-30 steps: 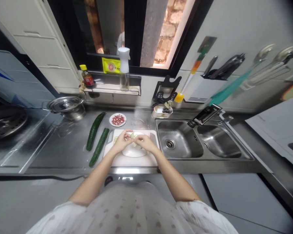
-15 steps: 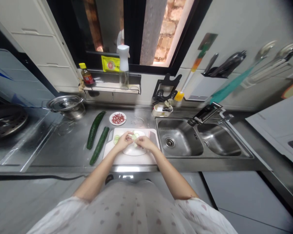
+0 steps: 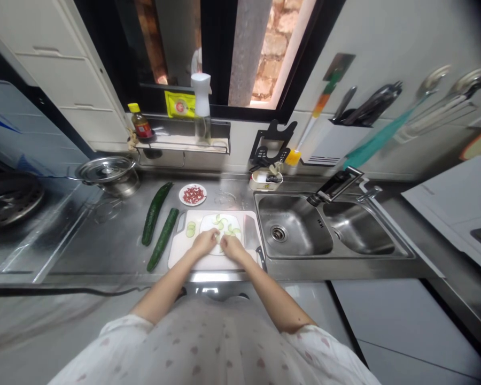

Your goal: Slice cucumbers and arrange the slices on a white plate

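Over the near half of a white plate (image 3: 236, 219), my left hand (image 3: 205, 243) and my right hand (image 3: 232, 247) almost meet. Both have fingertips pinched together on a pale green cucumber slice, which the fingers mostly hide. Thin cucumber slices (image 3: 232, 230) lie in fanned groups on the plate's far and right parts. Beneath the plate is a white cutting board (image 3: 184, 259), where several round cucumber slices (image 3: 191, 229) lie left of the plate. A knife (image 3: 260, 258) rests along the board's right side, its black handle nearest me.
Two whole cucumbers (image 3: 163, 239) lie left of the board. Behind it stands a small plate of chopped red pieces (image 3: 193, 194). A lidded steel pot (image 3: 108, 174) is at the back left, and a double sink (image 3: 294, 224) with a black faucet (image 3: 332, 187) is at the right.
Both hands have moved toward me, from the plate's far part to its near part. The fanned cucumber slices there and the knife handle now show.
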Available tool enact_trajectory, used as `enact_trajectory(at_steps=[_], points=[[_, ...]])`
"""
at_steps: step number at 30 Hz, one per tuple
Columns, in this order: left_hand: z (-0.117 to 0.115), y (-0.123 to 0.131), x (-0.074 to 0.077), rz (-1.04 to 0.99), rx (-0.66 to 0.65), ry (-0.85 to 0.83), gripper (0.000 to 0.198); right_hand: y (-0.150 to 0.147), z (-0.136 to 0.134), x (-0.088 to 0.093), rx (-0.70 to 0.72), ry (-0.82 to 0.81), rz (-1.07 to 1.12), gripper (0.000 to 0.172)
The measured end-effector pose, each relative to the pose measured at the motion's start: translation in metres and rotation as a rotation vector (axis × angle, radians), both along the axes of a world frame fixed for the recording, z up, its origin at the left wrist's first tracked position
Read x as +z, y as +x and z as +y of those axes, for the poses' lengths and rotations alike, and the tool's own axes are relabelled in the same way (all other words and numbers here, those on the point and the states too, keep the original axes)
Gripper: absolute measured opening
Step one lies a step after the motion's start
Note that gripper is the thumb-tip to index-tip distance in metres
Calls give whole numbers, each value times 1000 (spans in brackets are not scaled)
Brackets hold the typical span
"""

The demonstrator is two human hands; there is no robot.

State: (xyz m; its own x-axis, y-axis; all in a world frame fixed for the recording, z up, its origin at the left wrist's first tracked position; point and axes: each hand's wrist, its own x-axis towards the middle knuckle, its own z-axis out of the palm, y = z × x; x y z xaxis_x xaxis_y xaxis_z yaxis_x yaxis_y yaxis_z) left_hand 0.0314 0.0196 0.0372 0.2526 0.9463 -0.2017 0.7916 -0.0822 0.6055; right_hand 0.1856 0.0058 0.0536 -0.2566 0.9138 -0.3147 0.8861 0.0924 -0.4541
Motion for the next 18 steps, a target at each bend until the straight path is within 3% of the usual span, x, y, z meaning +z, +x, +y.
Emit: enact_trajectory(at_steps=[7,18], points=[[-6,1,-4,117,-68,24,35,-5,-7,4,56,-13,-186,27],[-10,0,-7,159,-120,80,29,-4,-20,7,131,53,-208,29]])
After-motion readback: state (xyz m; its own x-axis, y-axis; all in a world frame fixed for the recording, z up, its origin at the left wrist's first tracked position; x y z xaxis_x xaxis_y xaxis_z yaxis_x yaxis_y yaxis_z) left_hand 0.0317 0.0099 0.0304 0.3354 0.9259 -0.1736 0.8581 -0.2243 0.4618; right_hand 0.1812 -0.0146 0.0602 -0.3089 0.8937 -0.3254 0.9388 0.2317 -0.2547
